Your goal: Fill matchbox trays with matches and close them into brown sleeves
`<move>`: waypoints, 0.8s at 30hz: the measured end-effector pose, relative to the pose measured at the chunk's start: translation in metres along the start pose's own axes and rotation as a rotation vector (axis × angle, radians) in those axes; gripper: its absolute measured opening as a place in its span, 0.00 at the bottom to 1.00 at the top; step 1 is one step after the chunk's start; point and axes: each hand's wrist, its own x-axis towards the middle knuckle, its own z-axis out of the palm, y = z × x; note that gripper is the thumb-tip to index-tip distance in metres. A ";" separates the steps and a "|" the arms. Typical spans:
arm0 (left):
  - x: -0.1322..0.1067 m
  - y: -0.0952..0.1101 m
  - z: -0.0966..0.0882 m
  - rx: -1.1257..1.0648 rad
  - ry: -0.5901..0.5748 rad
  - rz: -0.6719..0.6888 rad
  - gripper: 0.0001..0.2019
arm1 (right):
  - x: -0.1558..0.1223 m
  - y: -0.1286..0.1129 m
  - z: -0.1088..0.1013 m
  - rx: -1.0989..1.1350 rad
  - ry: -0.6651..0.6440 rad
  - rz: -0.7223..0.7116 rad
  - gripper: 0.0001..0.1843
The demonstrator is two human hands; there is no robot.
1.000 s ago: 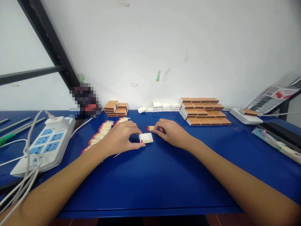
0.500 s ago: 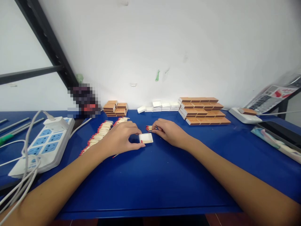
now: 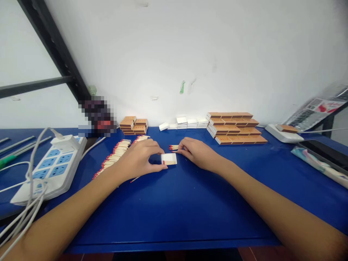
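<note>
Your left hand (image 3: 143, 156) grasps a white matchbox tray (image 3: 170, 157) by its left end, thumb on the near side and fingers on the far side, at the middle of a blue counter (image 3: 174, 217). A few red-headed matches (image 3: 169, 162) lie along the tray's near wall, heads to the left, with the rest of its floor bare. Just beyond the tray and to its right, your right hand (image 3: 197, 152) is pinched at the stick ends of a small bundle of matches (image 3: 173, 147); how many sticks sit between the fingertips is too small to make out. To the left, partly hidden by your left hand and forearm, spreads a long row of loose matches (image 3: 114, 156). Along the wall at the far side stand a small stack of brown matchboxes (image 3: 133, 125), a line of white trays (image 3: 181, 120) and, to the right, a larger stepped stack of matchboxes (image 3: 236, 130). The step in hand looks to be filling the tray; the next move seems to call for a light, even pinch, heads aligned leftward, and a steady left grip that does not squeeze the thin walls.
</note>
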 end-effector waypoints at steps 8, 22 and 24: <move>0.001 0.001 0.000 0.013 0.011 0.009 0.14 | -0.011 -0.028 -0.013 0.060 0.108 -0.064 0.06; 0.000 0.000 0.003 -0.005 -0.009 0.000 0.15 | -0.012 -0.034 -0.003 -0.023 0.121 -0.136 0.07; 0.000 0.000 0.003 -0.004 -0.023 -0.013 0.15 | -0.009 -0.027 -0.006 -0.039 0.155 -0.075 0.07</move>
